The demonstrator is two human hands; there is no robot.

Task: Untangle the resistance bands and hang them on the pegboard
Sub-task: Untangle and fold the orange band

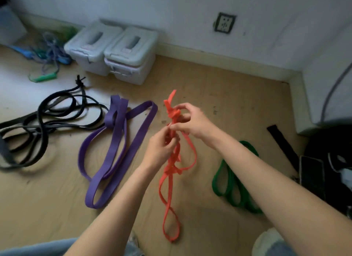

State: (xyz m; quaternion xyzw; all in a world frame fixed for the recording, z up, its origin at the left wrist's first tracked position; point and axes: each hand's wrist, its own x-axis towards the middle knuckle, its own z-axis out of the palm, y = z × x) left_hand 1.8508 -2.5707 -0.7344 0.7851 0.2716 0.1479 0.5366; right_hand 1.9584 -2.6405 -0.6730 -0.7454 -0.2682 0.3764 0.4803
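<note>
Both-hand grip (pixel 177 128) around orange band (pixel 165 181) knot

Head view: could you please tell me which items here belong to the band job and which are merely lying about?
Job:
orange band, gripped by left hand and right hand
purple band
black bands
green band

Lying about:
two lidded storage boxes
wall socket
black strap

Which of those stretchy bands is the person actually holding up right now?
The orange band. Both the left hand and right hand pinch its knotted upper part, while the purple band, green band and black band lie on the floor.
</note>
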